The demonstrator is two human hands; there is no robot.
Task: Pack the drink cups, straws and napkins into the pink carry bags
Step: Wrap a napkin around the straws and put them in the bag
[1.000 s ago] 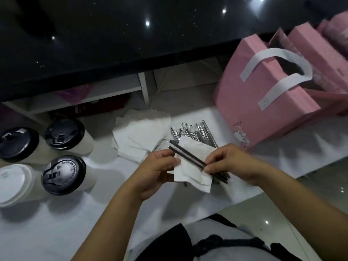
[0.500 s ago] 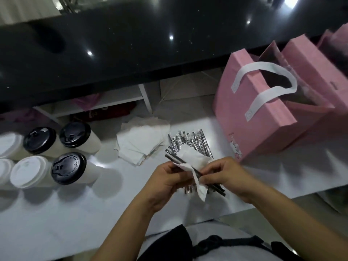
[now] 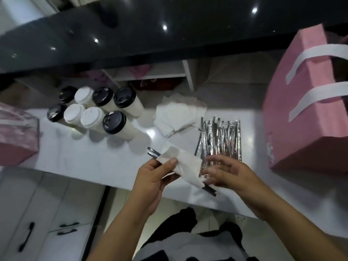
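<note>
My left hand grips a white napkin wrapped around two dark wrapped straws, whose ends stick out at both sides. My right hand hovers just right of the bundle with fingers spread, touching its lower end. A pile of foil-wrapped straws lies on the white counter behind my right hand. A stack of napkins lies left of that pile. Several lidded cups, with black or white lids, stand at the left. A pink carry bag with white handles stands at the right.
Another pink bag lies at the counter's left edge. A black glossy counter runs across the back above a white shelf. White drawers with black handles are below left. The counter's front edge is near my body.
The napkin is now rolled around the two straws. My right hand has let go of the straws and spread its fingers. The view swung left, showing more cups.
</note>
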